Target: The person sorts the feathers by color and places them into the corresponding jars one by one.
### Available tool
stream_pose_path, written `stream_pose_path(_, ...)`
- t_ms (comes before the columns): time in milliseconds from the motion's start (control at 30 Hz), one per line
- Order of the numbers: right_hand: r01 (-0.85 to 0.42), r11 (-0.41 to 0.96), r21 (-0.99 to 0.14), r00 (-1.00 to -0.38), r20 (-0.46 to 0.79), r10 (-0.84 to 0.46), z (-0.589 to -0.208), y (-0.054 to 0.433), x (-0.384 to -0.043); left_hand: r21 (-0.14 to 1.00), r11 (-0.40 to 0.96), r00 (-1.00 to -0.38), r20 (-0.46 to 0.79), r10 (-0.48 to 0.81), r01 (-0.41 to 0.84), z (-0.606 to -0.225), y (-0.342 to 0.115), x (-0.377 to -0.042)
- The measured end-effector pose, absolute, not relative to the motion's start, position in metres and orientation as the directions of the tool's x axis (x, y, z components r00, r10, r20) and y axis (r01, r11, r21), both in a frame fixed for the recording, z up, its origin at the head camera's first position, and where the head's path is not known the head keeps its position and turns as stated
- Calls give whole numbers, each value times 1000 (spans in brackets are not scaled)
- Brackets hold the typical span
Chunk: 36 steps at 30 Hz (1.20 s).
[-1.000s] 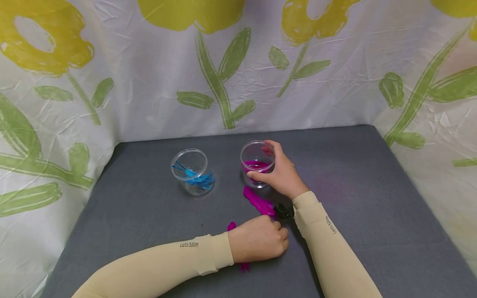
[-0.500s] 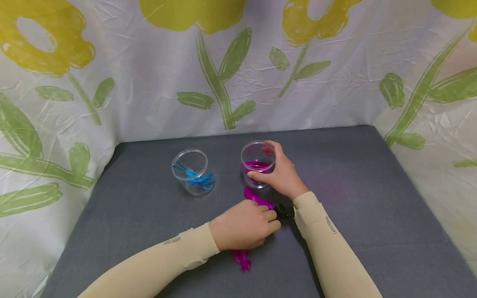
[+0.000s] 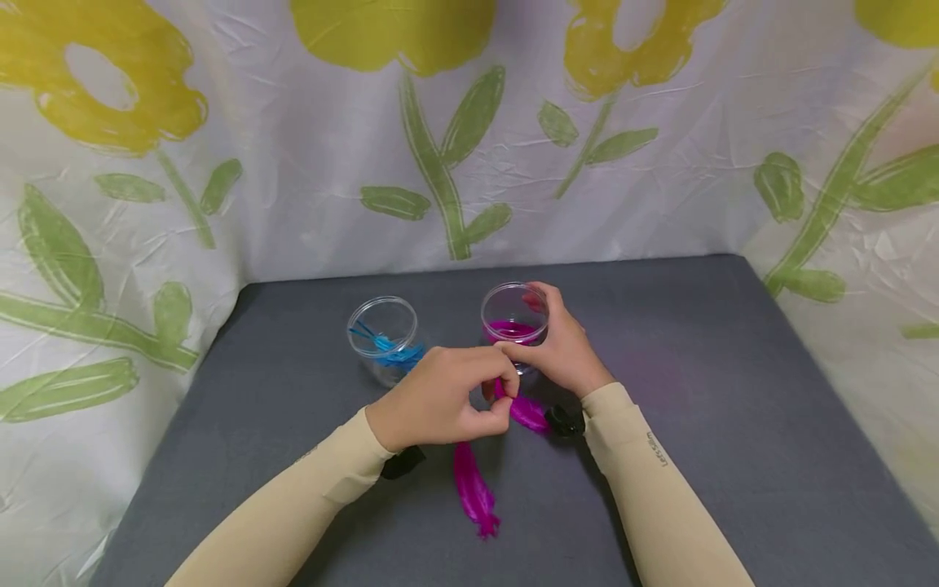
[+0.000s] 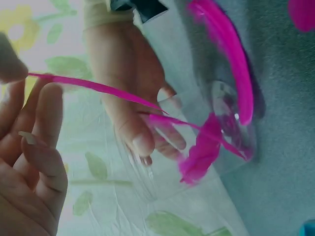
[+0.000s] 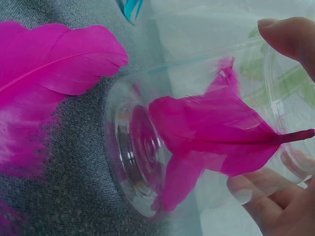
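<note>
My left hand (image 3: 443,395) pinches a thin magenta feather (image 4: 98,87) between thumb and fingertips, raised near the clear plastic jar (image 3: 504,314). Seen edge-on in the left wrist view, the feather slants from the fingertips toward that jar. Around the jar's right side, my right hand (image 3: 561,346) grips it, thumb in front and fingers behind. Magenta feathers (image 5: 211,140) show inside the jar, one with its quill toward the mouth. Close in front of the jar lies another magenta feather (image 3: 528,414). A further feather (image 3: 473,489) lies nearer the front, below the left hand.
A second clear jar (image 3: 383,308) with blue feathers (image 3: 396,352) stands to the left, partly behind my left hand. Both stand on the dark grey tabletop (image 3: 697,456). A white curtain (image 3: 308,228) with yellow flowers hangs along the back and sides.
My left hand has risen from the tabletop and moved up and left toward the jar, uncovering the front feather. My right hand has kept its grip. The view has shifted slightly.
</note>
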State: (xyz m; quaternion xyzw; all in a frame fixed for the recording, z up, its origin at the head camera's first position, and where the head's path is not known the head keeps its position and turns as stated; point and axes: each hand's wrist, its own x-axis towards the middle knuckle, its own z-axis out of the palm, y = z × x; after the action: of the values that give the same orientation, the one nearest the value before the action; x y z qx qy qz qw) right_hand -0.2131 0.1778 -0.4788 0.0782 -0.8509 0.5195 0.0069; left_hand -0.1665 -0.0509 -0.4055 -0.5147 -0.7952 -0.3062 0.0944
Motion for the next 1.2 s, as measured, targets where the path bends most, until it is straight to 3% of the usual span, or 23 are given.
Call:
stream_pose_path(200,-151,466,-872,-987,102,-128,-478,178,-215,645,238,-619,462,635,726,-387,-55,-178)
stream_pose_path(433,-113,471,-875,-991,62,-122,-476,177,-213,797,173,-753,441,488,578,-369,-53,-192)
stream_pose_path(700,-109,472,-875,-991,59,-119,-476,178,-213,838,104,-787,451,421,536,-363,-51,-206)
stream_pose_path(1200,-113,458,-882,-990,62,-125,-477,177,-213,842,144,-810,432,398,520,-376,-46,-223)
